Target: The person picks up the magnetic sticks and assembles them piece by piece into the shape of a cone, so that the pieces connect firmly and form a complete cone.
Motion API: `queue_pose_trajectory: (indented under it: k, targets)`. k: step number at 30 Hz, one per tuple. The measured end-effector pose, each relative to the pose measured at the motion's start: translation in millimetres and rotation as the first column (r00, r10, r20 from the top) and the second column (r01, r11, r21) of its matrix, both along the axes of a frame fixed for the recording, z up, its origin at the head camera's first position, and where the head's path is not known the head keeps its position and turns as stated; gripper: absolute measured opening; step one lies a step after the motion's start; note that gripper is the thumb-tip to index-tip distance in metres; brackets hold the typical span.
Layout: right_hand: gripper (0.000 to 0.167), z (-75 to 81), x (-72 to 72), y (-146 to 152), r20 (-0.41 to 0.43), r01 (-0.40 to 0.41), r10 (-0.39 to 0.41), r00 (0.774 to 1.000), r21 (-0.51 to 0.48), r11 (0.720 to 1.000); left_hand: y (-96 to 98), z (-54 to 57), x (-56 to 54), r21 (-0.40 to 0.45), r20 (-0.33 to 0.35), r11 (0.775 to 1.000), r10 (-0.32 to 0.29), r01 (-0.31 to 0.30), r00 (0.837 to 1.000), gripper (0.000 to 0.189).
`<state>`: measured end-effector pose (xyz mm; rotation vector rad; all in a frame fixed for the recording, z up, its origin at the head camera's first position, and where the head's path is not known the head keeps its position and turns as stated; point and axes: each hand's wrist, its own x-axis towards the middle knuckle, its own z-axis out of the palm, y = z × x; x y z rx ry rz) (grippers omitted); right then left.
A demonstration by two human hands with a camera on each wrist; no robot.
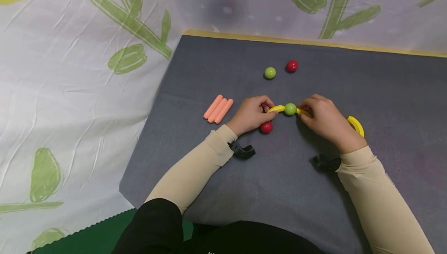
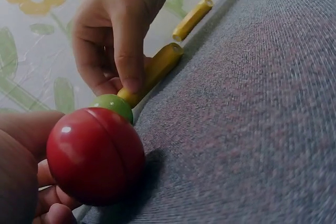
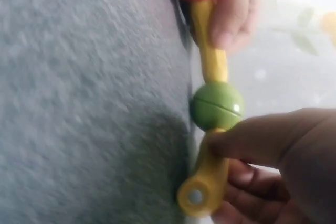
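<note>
In the head view my left hand [image 1: 253, 114] pinches a curved yellow rod [image 1: 277, 108] between thumb and fingers. My right hand [image 1: 326, 122] pinches a second curved yellow rod [image 3: 212, 174], whose free end shows a grey disc in the right wrist view. Between the two rods sits a green ball [image 1: 290, 109], touching an end of each. A red ball [image 1: 266, 127] lies by the left thumb; in the right wrist view it seems to meet the left rod's other end. That ball hides much of the left grip in the left wrist view.
Another curved yellow rod [image 1: 356, 126] lies beyond the right wrist. A green ball [image 1: 270, 73] and a red ball [image 1: 292, 66] rest farther back on the grey tabletop [image 1: 279, 192]. Three pink rods [image 1: 218, 109] lie side by side left of the left hand.
</note>
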<state>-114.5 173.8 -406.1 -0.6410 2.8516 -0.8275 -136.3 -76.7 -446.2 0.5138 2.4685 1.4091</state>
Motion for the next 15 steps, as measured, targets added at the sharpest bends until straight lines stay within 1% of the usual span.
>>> queue_pose_trajectory:
  k: [5,8,12,15]
  targets:
    - [0.022,-3.6,2.5,-2.8,-0.044,-0.032,0.030,0.999,-0.036,0.999,-0.1,1.5,-0.6,0.006,-0.001,1.000,-0.022,0.022,1.000,0.018]
    - [0.021,-5.1,3.4,-6.3,-0.069,-0.066,0.063,0.996,-0.048,0.997,-0.2,0.5,-1.1,-0.006,-0.020,0.999,-0.044,0.044,0.999,0.017]
    - [0.020,-5.5,4.8,-11.8,-0.069,-0.079,0.077,0.995,-0.038,0.996,-1.1,0.0,-1.6,-0.044,-0.032,0.995,-0.091,0.089,0.995,0.020]
    - [0.021,-3.8,5.5,-10.3,-0.056,-0.066,0.065,0.996,-0.019,0.998,-2.1,-0.3,-1.7,-0.054,-0.019,0.994,-0.096,0.095,0.995,0.018]
